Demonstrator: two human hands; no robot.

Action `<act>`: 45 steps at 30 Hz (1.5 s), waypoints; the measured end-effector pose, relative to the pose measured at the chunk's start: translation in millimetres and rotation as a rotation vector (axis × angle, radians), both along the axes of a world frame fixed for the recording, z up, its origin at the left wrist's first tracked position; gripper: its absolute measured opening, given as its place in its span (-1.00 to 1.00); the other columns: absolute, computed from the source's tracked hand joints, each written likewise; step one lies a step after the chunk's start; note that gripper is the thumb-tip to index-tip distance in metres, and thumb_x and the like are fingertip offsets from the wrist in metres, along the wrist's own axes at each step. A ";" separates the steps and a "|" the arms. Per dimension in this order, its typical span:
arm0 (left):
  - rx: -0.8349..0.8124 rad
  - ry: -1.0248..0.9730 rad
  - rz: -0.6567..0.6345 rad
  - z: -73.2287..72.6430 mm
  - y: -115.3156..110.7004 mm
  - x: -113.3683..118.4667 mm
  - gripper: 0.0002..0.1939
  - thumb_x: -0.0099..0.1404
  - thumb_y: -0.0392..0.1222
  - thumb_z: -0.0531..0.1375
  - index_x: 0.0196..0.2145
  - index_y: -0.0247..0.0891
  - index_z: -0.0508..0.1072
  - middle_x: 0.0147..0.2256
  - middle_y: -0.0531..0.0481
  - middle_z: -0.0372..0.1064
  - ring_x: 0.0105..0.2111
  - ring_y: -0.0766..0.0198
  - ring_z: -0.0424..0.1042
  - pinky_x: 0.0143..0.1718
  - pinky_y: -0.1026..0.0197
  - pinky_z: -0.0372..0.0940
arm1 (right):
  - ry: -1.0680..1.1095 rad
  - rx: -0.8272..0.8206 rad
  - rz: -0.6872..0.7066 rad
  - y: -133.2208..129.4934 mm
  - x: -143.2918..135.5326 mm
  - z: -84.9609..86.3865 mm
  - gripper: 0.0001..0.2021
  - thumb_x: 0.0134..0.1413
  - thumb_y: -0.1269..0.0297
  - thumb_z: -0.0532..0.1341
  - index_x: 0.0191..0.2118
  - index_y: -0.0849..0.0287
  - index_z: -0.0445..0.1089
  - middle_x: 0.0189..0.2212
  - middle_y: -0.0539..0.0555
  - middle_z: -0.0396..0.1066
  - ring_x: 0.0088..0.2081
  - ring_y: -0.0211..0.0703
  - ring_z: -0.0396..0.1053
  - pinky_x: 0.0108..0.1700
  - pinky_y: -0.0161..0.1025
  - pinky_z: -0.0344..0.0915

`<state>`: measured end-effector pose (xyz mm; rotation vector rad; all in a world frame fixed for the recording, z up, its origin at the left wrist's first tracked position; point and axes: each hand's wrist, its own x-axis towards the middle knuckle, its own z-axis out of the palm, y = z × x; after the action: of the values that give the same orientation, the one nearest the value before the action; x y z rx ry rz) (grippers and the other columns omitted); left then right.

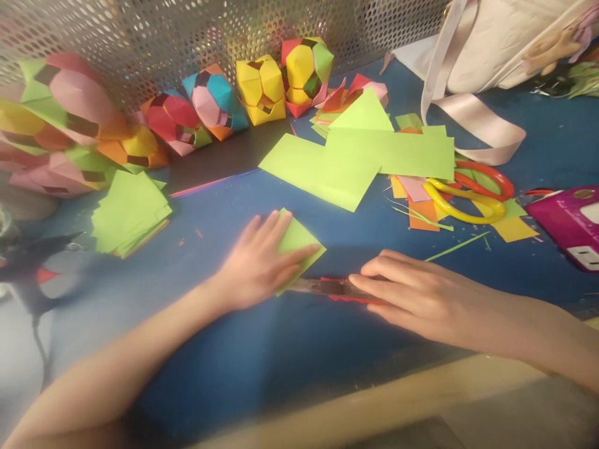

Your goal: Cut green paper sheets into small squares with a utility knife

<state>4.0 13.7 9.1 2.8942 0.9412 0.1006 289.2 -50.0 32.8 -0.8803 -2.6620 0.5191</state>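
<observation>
Smooth blue tabletop [201, 362], grey perforated metal mesh [154, 37] behind; paper and blade at centre

Directly under left hand [262, 262]: small lime-green paper square [302, 236], turned cornerwise. Fingers apart, laid flat over paper, clasping nothing. Just right of paper's near corner: red-and-grey utility knife [337, 287], long axis roughly left–right, blade end toward paper, handle end at right hand [416, 290]. Fingers bent over handle, seemingly clamped on it; thumb hidden. Nearer to paper: left hand, in contact. Tip beneath paper or against edge: can't tell.

Materials: matte paper, straight edges, pointed corners; dull metal blade; wavy red rim along handle. Beyond, broad overlapping lime-green paper sheets [355, 149], flat. At left, loose lime-green paper stack [131, 212], edges fanned. At right, red-and-yellow plastic-looped scissors [468, 219] over coloured scraps and thin green strips. Along mesh, faceted multicoloured folded-paper balls [253, 75] with dark angular gaps; leftmost blurred.
</observation>
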 end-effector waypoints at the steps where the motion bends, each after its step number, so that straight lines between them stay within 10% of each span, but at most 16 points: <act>1: 0.003 0.001 -0.002 0.5 0.2 0.2 -0.56 0.40 -0.14 0.03 0.20 0.10 0.27 0.37 -0.17 -0.22 0.31 -0.29 -0.10 0.20 -0.35 -0.06 | 0.008 -0.013 0.007 0.2 -1.4 -0.8 -0.75 0.26 0.46 0.05 -0.02 0.30 0.38 -0.23 0.20 0.40 -0.20 -0.08 0.36 -0.22 -0.19 0.39; 21: 0.018 0.001 0.000 -1.7 0.3 -2.8 -0.55 0.40 -0.12 0.03 0.22 0.14 0.24 0.38 -0.12 -0.29 0.32 -0.27 -0.12 0.21 -0.35 -0.08 | -0.025 0.031 0.059 4.4 -4.7 9.1 -0.77 0.22 0.49 0.06 -0.10 0.22 0.41 -0.28 0.14 0.42 -0.22 -0.09 0.36 -0.18 -0.14 0.37; 34: 0.062 -0.038 -0.027 -2.2 4.9 -4.7 -0.48 0.40 0.06 -0.02 0.24 -0.12 0.25 0.31 -0.29 -0.03 0.29 -0.23 -0.02 0.21 -0.33 -0.03 | -0.176 0.451 -0.788 45.0 69.3 -19.3 -0.77 0.19 0.30 0.09 -0.12 0.16 0.45 -0.32 0.19 0.46 -0.26 0.11 0.42 -0.22 0.02 0.34; 41: 0.067 -0.036 -0.022 -1.6 4.9 -4.3 -0.37 0.36 0.15 0.02 0.27 -0.19 0.18 0.29 -0.33 0.03 0.28 -0.25 0.01 0.19 -0.35 0.01 | -0.162 0.450 -0.663 43.6 47.9 -0.8 -0.79 0.22 0.29 0.11 -0.16 0.20 0.46 -0.23 0.22 0.48 -0.19 0.08 0.42 -0.16 0.00 0.33; 45: 0.066 -0.050 -0.019 -1.7 5.1 -4.2 -0.37 0.35 0.14 0.03 0.27 -0.24 0.20 0.28 -0.34 0.05 0.27 -0.26 0.03 0.18 -0.35 0.03 | 0.012 0.157 -0.508 44.6 9.8 11.2 -0.77 0.20 0.34 0.11 -0.09 0.22 0.44 -0.13 0.21 0.48 -0.07 0.04 0.43 -0.04 -0.01 0.37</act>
<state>-0.2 18.8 7.4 2.9452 0.9187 0.2051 299.1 -5.3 44.0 -1.4271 -2.2972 0.1876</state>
